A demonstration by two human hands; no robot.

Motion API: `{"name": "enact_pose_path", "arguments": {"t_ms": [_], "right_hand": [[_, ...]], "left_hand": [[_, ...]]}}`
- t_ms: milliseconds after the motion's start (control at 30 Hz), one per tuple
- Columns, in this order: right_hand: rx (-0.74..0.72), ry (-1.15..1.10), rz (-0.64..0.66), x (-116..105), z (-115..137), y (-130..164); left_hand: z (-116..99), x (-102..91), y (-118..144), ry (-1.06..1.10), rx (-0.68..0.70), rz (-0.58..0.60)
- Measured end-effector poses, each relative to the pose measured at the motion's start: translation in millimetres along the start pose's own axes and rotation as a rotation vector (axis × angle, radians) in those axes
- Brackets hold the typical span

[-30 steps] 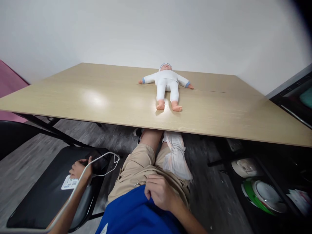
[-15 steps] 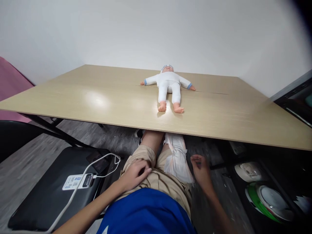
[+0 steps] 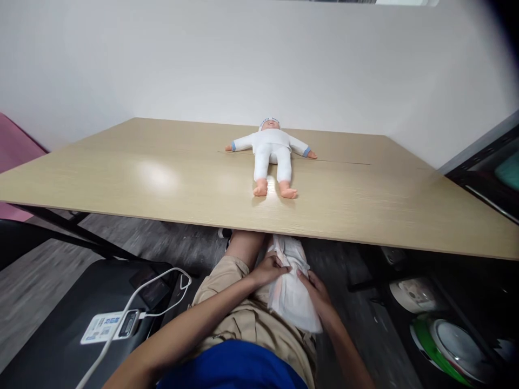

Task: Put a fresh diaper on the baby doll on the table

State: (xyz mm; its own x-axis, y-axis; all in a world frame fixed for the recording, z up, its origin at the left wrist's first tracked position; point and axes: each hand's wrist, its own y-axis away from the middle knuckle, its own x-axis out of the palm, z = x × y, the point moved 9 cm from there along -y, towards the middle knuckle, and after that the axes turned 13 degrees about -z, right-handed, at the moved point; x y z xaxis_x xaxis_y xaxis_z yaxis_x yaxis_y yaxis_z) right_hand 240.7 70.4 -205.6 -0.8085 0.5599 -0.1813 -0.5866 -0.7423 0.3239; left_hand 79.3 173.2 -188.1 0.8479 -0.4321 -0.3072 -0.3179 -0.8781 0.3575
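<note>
A white, ruffled diaper [image 3: 292, 300] lies lengthwise over my right thigh, its far end close under the table edge. From its left side, my left hand [image 3: 271, 272] pinches it near the middle. My right hand [image 3: 317, 289] grips the opposite edge, thumb on top and fingers partly hidden beneath. On the table [image 3: 182, 200], a baby doll [image 3: 272, 154] in a white suit with blue cuffs lies on its back, arms spread and bare feet toward me.
At my left, a black seat [image 3: 52, 346] carries a white device [image 3: 109, 327] with a cable [image 3: 132, 297] and a dark phone-like slab [image 3: 150, 289]. Low on the right are a pale bear-faced item [image 3: 413, 294] and a green-rimmed round container [image 3: 454, 340]. A dark rack [image 3: 486, 178] borders the table's right.
My left hand has moved from my left thigh onto the diaper and pinches it. My right hand has come in from beside it and taken its right edge. The view has tilted slightly up.
</note>
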Motion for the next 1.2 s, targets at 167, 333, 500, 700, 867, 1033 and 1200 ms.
{"name": "enact_pose_path", "arguments": {"t_ms": [167, 333, 500, 700, 867, 1033, 1200], "right_hand": [[0.001, -0.130, 0.065, -28, 70, 75], [-0.171, -0.185, -0.008, -60, 151, 169], [-0.293, -0.179, 0.010, -32, 199, 184], [-0.331, -0.174, 0.074, 20, 201, 126], [-0.363, 0.053, 0.070, 39, 177, 93], [-0.507, 0.292, -0.112, 19, 174, 85], [-0.830, 0.371, -0.366, 7, 216, 95]], "left_hand": [[-64, -18.0, 102, 0.370, 0.075, 0.061], [-135, -60.1, 212, 0.579, 0.244, 0.126], [-156, -86.1, 217, 0.656, 0.327, 0.061], [-134, -98.7, 153, 0.754, 0.235, -0.087], [-90, -96.8, 116, 0.807, 0.037, -0.154], [-69, -97.4, 107, 0.828, 0.015, -0.184], [-69, -97.9, 108, 0.803, -0.003, -0.159]]}}
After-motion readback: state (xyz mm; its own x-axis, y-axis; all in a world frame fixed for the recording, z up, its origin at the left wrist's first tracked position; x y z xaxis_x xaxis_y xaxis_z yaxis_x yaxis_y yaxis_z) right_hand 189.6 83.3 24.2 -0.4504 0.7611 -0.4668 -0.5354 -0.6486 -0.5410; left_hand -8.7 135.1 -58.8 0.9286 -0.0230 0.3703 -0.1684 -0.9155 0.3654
